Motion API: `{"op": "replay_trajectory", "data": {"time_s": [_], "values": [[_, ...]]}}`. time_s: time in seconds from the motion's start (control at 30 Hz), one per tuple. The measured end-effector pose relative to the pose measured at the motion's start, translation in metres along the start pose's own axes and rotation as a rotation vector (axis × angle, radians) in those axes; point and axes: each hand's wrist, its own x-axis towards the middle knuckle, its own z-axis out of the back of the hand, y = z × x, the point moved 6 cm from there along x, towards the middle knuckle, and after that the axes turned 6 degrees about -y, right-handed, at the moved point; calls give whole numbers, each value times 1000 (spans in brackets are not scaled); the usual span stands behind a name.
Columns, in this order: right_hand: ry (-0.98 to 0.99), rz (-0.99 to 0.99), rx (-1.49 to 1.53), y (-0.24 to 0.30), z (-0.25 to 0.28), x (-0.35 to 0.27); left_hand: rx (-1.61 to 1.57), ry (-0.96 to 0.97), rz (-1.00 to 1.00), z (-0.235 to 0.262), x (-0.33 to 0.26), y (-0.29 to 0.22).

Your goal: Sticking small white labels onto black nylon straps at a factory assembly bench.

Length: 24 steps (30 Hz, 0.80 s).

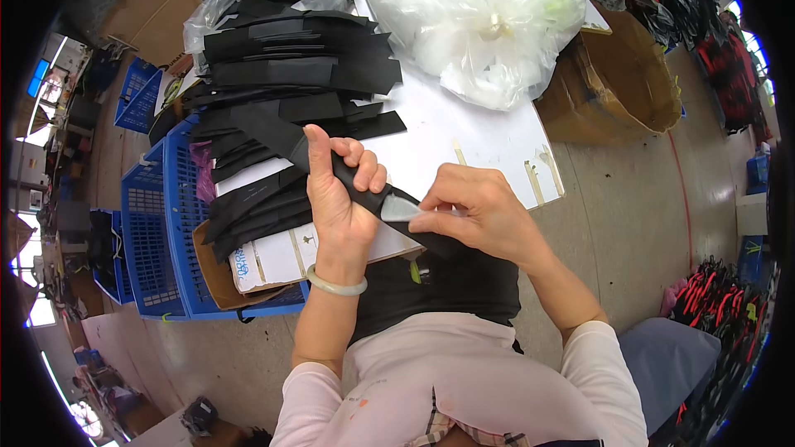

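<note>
A long black fabric strip [352, 183] runs slantwise through my left hand [337, 199], its fingers curled over it and the thumb pointing up. The strip's far end lies toward the pile, and its near end hangs over my lap. My right hand [484, 213] pinches a small whitish, translucent piece [400, 209] between thumb and fingers. That piece rests against the strip, partly inside a fold or opening; I cannot tell how deep. Beyond my left hand, stacks of black fabric strips [298, 50] lie on the white tabletop [435, 128].
A big clear bag of white pieces [489, 16] sits at the table's far side. Blue plastic crates [157, 240] stand along the left, and an open cardboard box [617, 83] at the right. Black and red bundles [720, 306] are piled at the far right.
</note>
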Motion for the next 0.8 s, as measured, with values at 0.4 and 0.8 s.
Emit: {"op": "replay_trajectory", "data": {"time_s": [0.4, 0.8], "values": [[-232, 130, -318, 15, -18, 3, 17, 67, -90, -7, -13, 13], [-129, 180, -161, 22, -18, -3, -91, 34, -22, -8, -11, 19]]}}
